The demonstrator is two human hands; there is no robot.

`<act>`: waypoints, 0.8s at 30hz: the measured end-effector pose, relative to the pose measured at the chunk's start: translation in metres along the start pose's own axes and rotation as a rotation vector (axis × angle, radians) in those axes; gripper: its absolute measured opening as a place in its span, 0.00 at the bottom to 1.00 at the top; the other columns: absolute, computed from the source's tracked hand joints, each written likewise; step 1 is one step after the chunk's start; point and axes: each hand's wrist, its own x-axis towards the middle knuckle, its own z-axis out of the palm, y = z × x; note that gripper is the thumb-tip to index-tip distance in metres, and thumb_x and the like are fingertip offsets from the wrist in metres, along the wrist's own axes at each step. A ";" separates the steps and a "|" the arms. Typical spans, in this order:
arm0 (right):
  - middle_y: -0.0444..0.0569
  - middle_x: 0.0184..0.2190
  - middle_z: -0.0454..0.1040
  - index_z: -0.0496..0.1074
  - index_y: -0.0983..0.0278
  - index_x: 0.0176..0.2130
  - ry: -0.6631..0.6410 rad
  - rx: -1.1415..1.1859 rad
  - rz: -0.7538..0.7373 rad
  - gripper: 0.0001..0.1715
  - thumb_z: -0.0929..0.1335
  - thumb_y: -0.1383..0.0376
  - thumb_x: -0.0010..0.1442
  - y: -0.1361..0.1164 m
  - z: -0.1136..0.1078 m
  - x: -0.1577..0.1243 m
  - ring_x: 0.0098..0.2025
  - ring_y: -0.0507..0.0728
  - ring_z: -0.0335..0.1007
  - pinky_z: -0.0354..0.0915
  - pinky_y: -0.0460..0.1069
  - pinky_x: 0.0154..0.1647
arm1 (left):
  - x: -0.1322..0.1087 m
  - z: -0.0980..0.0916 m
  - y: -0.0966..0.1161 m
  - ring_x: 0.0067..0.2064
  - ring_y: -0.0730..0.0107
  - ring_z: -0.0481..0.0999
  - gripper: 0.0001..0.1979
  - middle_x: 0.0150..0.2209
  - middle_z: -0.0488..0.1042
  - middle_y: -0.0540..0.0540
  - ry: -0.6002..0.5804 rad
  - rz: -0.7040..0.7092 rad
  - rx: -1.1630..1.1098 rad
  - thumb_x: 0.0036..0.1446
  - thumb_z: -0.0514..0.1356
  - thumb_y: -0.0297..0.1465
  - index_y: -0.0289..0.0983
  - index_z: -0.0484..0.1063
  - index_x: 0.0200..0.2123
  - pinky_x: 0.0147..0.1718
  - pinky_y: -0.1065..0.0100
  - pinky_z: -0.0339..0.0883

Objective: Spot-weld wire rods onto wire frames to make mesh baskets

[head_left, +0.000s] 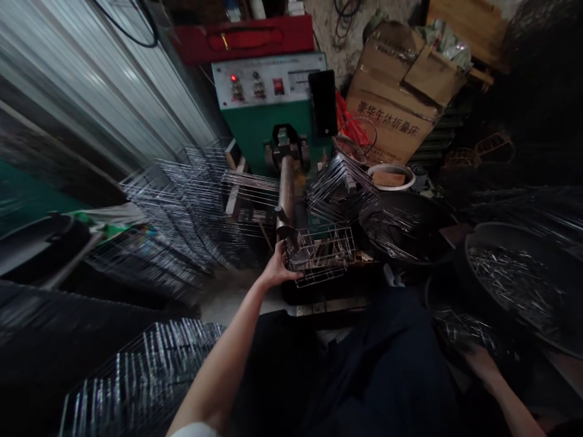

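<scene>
My left hand (276, 268) grips the left end of a small wire basket (328, 258), its thumb stretched along the near side. The basket sits at the foot of a welding machine (268, 124), just below its thick metal arm (286, 188). To the right, my right hand (481, 363) reaches down into a dark tub (430, 297) with thin metal wire pieces (467, 326) in it. Its fingers are blurred and partly lost in the dark, so I cannot make out what they hold.
Stacked wire racks (182, 200) stand left of the machine, more wire frames (146, 370) lower left. Bent wires (341, 185) hang right of the arm. A large tub of short rods (514, 285) and a cardboard box (392, 97) are at right. A phone (322, 103) leans on the machine.
</scene>
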 end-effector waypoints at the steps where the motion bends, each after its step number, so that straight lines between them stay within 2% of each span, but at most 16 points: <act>1: 0.53 0.26 0.78 0.70 0.55 0.20 -0.015 0.079 0.045 0.07 0.69 0.55 0.39 -0.008 -0.003 -0.002 0.35 0.71 0.78 0.75 0.61 0.36 | -0.010 0.004 -0.002 0.62 0.50 0.68 0.57 0.64 0.57 0.35 0.002 0.010 -0.033 0.32 0.76 0.36 0.45 0.45 0.61 0.62 0.45 0.60; 3: 0.55 0.26 0.77 0.72 0.57 0.24 -0.033 0.282 0.096 0.12 0.73 0.54 0.40 -0.035 -0.010 -0.011 0.31 0.70 0.77 0.74 0.60 0.29 | -0.032 0.009 -0.007 0.61 0.51 0.69 0.56 0.63 0.57 0.37 0.006 0.021 -0.065 0.34 0.76 0.35 0.46 0.45 0.60 0.62 0.45 0.60; 5: 0.53 0.26 0.76 0.74 0.60 0.30 -0.077 0.473 0.048 0.20 0.76 0.51 0.40 -0.080 -0.017 -0.024 0.24 0.63 0.73 0.69 0.54 0.20 | -0.054 0.013 -0.012 0.59 0.52 0.70 0.54 0.61 0.58 0.38 0.003 0.023 -0.063 0.36 0.76 0.35 0.46 0.45 0.60 0.61 0.45 0.61; 7: 0.47 0.22 0.72 0.73 0.62 0.33 -0.192 0.621 -0.063 0.25 0.79 0.50 0.41 -0.141 -0.022 -0.041 0.18 0.54 0.64 0.59 0.47 0.14 | -0.071 0.014 -0.015 0.59 0.53 0.70 0.54 0.59 0.59 0.39 -0.002 0.023 -0.049 0.36 0.76 0.35 0.46 0.45 0.61 0.61 0.46 0.63; 9: 0.45 0.23 0.71 0.73 0.65 0.34 -0.358 0.684 -0.216 0.26 0.79 0.50 0.44 -0.209 -0.026 -0.062 0.17 0.49 0.60 0.55 0.43 0.13 | -0.083 0.013 -0.015 0.60 0.52 0.69 0.55 0.58 0.60 0.40 0.007 0.015 -0.032 0.35 0.76 0.36 0.46 0.45 0.61 0.60 0.47 0.63; 11: 0.47 0.25 0.73 0.75 0.66 0.39 -0.566 0.682 -0.363 0.26 0.77 0.49 0.49 -0.275 -0.024 -0.086 0.19 0.50 0.65 0.62 0.44 0.18 | -0.090 0.012 -0.014 0.59 0.52 0.69 0.56 0.57 0.60 0.41 0.022 -0.009 -0.031 0.34 0.76 0.36 0.46 0.46 0.61 0.61 0.46 0.63; 13: 0.54 0.33 0.77 0.75 0.67 0.44 -0.846 0.565 -0.527 0.26 0.73 0.49 0.56 -0.328 -0.018 -0.110 0.30 0.57 0.76 0.72 0.49 0.31 | -0.095 0.010 -0.012 0.58 0.52 0.69 0.56 0.57 0.60 0.42 0.043 -0.027 -0.042 0.33 0.76 0.36 0.46 0.47 0.61 0.61 0.46 0.62; 14: 0.54 0.36 0.78 0.76 0.66 0.46 -0.935 0.486 -0.643 0.25 0.72 0.49 0.59 -0.350 -0.011 -0.120 0.35 0.59 0.77 0.73 0.52 0.37 | -0.097 0.010 -0.012 0.58 0.52 0.69 0.56 0.57 0.60 0.42 0.053 -0.026 -0.047 0.33 0.76 0.35 0.46 0.47 0.61 0.61 0.46 0.61; 15: 0.53 0.38 0.78 0.76 0.65 0.47 -0.964 0.383 -0.778 0.23 0.70 0.50 0.62 -0.367 -0.003 -0.129 0.38 0.59 0.77 0.73 0.53 0.41 | -0.099 0.009 -0.011 0.59 0.52 0.69 0.56 0.57 0.60 0.42 0.061 -0.019 -0.049 0.33 0.76 0.35 0.46 0.47 0.62 0.62 0.46 0.61; 17: 0.50 0.37 0.78 0.77 0.63 0.44 -0.862 0.177 -1.077 0.18 0.66 0.53 0.67 -0.390 0.017 -0.140 0.39 0.58 0.76 0.71 0.53 0.44 | -0.102 0.008 -0.012 0.60 0.51 0.67 0.57 0.57 0.60 0.42 0.080 0.003 -0.051 0.32 0.76 0.34 0.46 0.48 0.62 0.63 0.47 0.59; 20: 0.49 0.36 0.78 0.76 0.61 0.41 -0.593 -0.073 -1.440 0.14 0.64 0.59 0.70 -0.403 0.053 -0.143 0.39 0.57 0.74 0.69 0.53 0.45 | -0.106 0.007 -0.014 0.61 0.50 0.67 0.59 0.59 0.59 0.40 0.096 0.000 -0.060 0.31 0.77 0.35 0.45 0.47 0.63 0.64 0.48 0.58; 22: 0.50 0.37 0.78 0.76 0.62 0.43 -0.453 -0.214 -1.583 0.10 0.65 0.63 0.69 -0.400 0.071 -0.142 0.41 0.59 0.73 0.69 0.54 0.46 | -0.107 0.006 -0.016 0.62 0.50 0.67 0.59 0.61 0.58 0.39 0.098 -0.017 -0.086 0.31 0.77 0.36 0.46 0.46 0.63 0.63 0.48 0.59; 24: 0.52 0.40 0.78 0.75 0.62 0.47 -0.319 -0.340 -1.658 0.11 0.65 0.68 0.67 -0.393 0.083 -0.141 0.44 0.61 0.72 0.68 0.56 0.47 | -0.107 0.006 -0.017 0.62 0.49 0.67 0.60 0.63 0.57 0.38 0.098 -0.032 -0.126 0.31 0.77 0.36 0.46 0.45 0.64 0.63 0.47 0.59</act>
